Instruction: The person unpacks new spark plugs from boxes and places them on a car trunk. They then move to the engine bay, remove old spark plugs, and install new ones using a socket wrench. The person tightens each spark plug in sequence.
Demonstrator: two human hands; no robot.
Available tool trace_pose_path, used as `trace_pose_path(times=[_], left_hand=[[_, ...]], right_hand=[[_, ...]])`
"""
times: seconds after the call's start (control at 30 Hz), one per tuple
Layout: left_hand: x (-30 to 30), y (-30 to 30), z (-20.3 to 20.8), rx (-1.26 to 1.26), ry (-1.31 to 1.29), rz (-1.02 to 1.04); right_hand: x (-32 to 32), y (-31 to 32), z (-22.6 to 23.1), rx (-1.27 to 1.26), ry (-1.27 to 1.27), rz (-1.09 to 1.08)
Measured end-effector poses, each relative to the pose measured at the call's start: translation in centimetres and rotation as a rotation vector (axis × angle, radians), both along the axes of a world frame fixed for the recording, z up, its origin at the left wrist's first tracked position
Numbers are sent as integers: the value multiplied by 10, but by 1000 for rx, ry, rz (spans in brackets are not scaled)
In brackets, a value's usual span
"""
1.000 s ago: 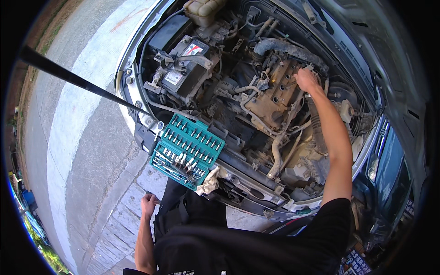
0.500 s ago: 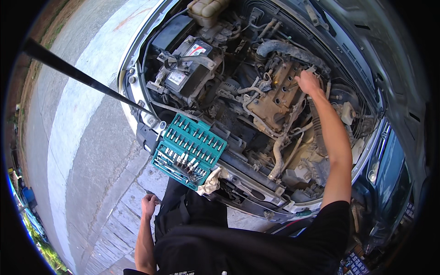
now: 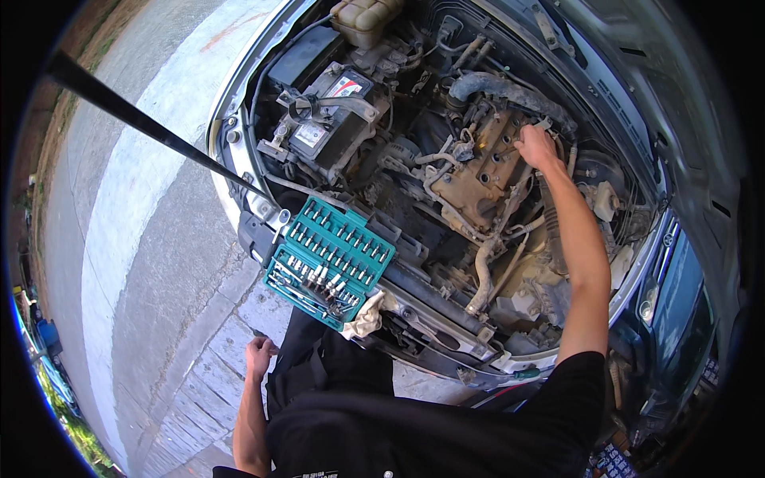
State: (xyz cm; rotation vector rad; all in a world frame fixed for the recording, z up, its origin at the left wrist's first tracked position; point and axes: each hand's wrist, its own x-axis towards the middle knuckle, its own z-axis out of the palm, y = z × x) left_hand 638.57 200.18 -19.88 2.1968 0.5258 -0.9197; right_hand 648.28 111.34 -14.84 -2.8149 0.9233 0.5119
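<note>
The right hand reaches deep into the open engine bay and rests on the far upper edge of the brown, grimy engine cover, fingers curled down over its rim beside a small metal fitting; whether it grips anything there I cannot tell, since the fingers hide what is under them. The forearm runs back from the engine cover toward the person, crossing over pale hoses and wiring on the near right of the cover. The left hand hangs well away from the engine cover, down by the person's hip over the paved ground, loosely closed with the fingers bent in; it seems to hold nothing, though the palm is turned out of sight. On the front edge of the car, near and to the left of the engine cover, a teal socket set case lies open with rows of shiny sockets and bits, and a crumpled pale rag sits just beside its near corner. Further left of the cover stands the black battery, and beyond it, at the far end of the bay, a cream coolant tank. A dark hood prop rod slants up from the front rail, left of the battery.
</note>
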Motion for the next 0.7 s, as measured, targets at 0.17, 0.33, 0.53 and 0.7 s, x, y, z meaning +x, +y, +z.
trace_pose_path(times=[0.17,0.33,0.53,0.7], left_hand=[[-1,7,-2,53,14,8],[-4,9,-6,76,6,20],[-3,6,-3,61,20,2],[0,5,4,25,22,17]], right_hand=[[4,-4,0,40,36,-13],[6,-2,0,20,67,-30],[5,-1,-5,-24,32,-14],[3,-4,-6,-59,25,-6]])
